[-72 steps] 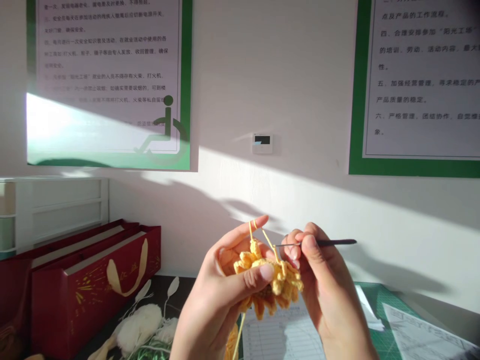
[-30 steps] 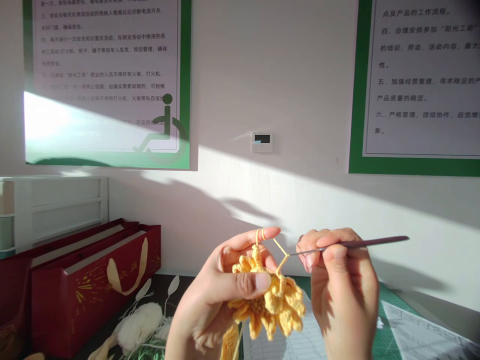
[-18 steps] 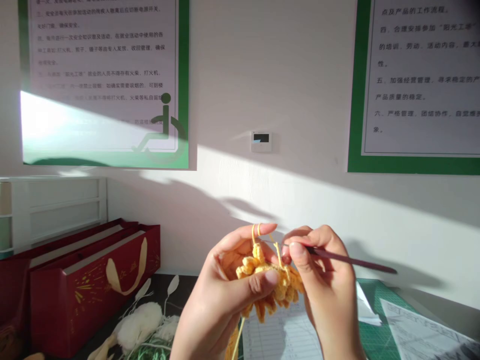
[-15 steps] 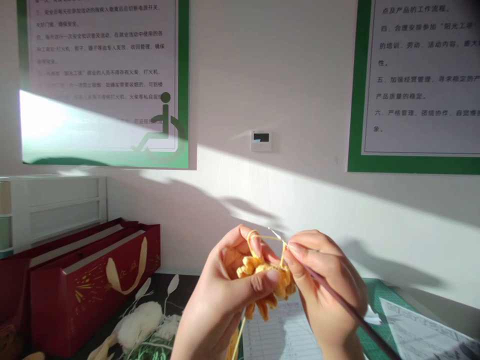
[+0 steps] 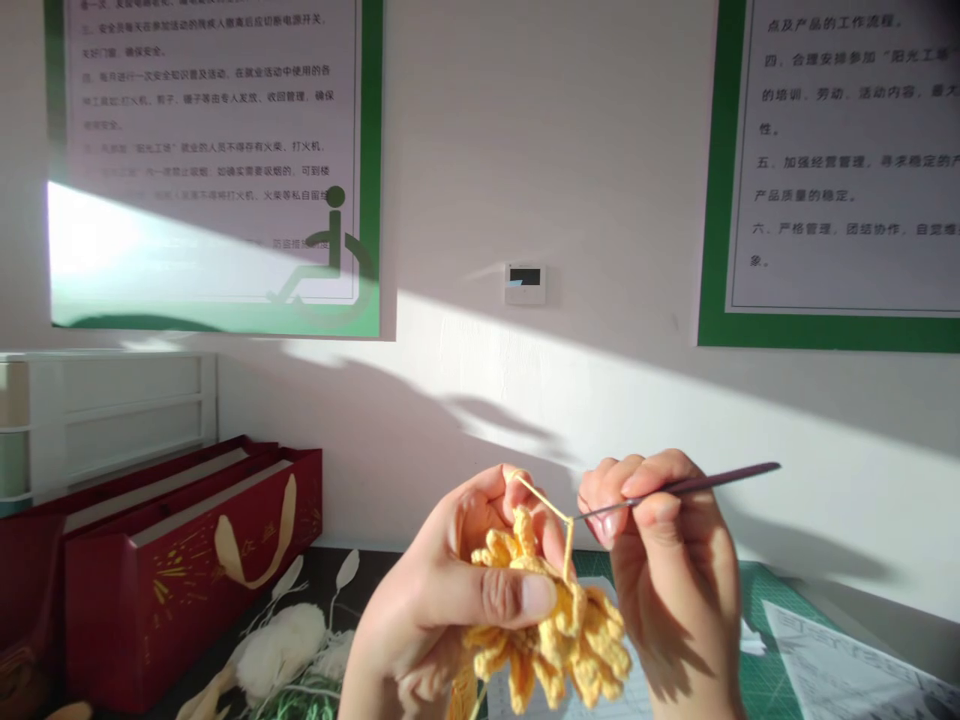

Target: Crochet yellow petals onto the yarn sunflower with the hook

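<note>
Between both hands, yellow crochet flower point(image 5: 551, 625) (hook point(image 5: 675, 487) in right hand point(image 5: 679, 575)).

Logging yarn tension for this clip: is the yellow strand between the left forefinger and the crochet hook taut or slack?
Taut. The yarn strand runs in a straight line from the left hand to the crochet hook, then drops straight to the yellow flower.

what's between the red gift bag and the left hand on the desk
In the head view, a fluffy white tuft with pale leaf shapes lies between the red gift bag and the left hand.
</note>
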Demonstrator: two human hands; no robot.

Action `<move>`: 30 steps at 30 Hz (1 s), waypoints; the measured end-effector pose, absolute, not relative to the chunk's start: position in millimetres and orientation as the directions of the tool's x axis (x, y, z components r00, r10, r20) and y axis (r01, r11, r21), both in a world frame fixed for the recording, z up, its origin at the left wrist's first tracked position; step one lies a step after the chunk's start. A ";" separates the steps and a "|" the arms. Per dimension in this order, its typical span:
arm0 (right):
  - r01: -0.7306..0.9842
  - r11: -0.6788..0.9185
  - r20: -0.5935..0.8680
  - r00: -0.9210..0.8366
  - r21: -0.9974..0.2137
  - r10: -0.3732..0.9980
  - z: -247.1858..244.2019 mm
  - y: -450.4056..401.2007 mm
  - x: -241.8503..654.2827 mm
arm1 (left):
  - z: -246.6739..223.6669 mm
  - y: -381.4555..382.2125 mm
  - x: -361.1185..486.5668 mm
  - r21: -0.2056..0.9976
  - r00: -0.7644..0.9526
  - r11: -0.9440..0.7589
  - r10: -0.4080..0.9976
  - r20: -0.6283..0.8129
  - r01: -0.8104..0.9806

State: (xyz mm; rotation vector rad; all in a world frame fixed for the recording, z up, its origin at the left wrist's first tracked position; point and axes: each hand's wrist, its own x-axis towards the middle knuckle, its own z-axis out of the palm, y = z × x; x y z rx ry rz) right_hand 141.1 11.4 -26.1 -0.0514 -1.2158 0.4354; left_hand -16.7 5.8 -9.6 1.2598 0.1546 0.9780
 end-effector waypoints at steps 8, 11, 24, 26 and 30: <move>-0.680 0.474 0.638 0.012 -0.559 0.770 -20.0 1.4 138.2 | -6.0 5.9 -23.5 0.867 0.610 -0.101 0.670 0.422 -0.489; -0.708 0.392 0.592 -0.046 -0.588 0.805 -21.4 2.5 131.9 | -9.4 0.0 -18.3 0.846 0.456 -0.269 0.746 0.486 -0.460; 0.437 0.886 0.985 -0.137 0.156 -0.106 -30.9 11.6 166.5 | -13.8 -3.3 -9.9 0.831 0.397 -0.290 0.772 0.497 -0.475; 0.430 0.888 0.987 -0.067 0.162 -0.148 -35.5 16.1 163.8 | -13.8 -0.8 -10.1 0.834 0.481 -0.200 0.738 0.473 -0.513; 0.129 0.990 0.984 0.166 0.047 -0.068 -42.1 21.1 144.5 | -14.2 6.3 -14.9 0.842 0.641 0.021 0.659 0.394 -0.539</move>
